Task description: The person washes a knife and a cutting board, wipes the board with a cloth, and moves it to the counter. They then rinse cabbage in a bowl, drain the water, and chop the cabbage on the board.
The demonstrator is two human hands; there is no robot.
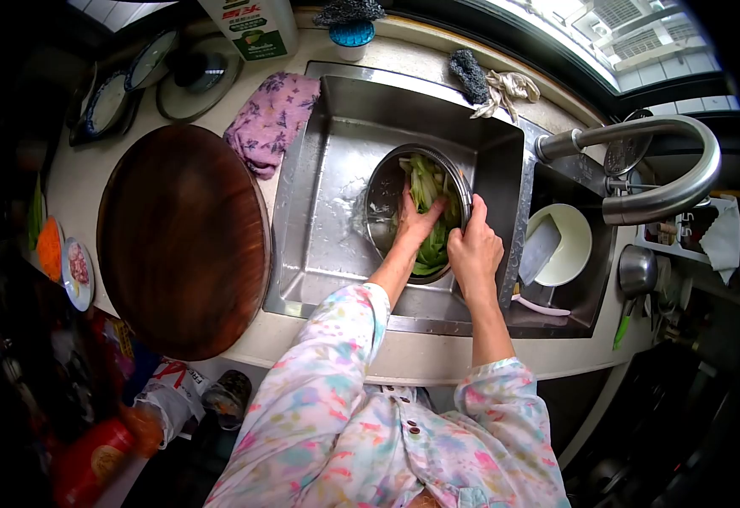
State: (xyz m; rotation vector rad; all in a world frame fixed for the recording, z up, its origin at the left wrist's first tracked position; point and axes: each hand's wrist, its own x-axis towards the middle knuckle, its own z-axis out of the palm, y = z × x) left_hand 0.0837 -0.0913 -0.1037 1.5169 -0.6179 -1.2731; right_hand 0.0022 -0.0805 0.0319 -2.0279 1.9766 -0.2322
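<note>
A round steel bowl (382, 188) is tilted inside the large steel sink (327, 152). Green leafy vegetables (431, 251) fill its right part. My left hand (418, 222) is inside the bowl, its fingers curled against the vegetables. The bowl's right rim is gripped by my right hand (476, 249), with the fingers folded round it. Some wet patches and droplets show on the sink floor to the left of the bowl.
A round dark wooden board (184, 241) lies left of the sink, by a purple cloth (275, 121). The curved faucet (670, 127) overhangs the smaller right basin, where a white bowl (580, 241) holds a cleaver (541, 251). Small plates stand far left.
</note>
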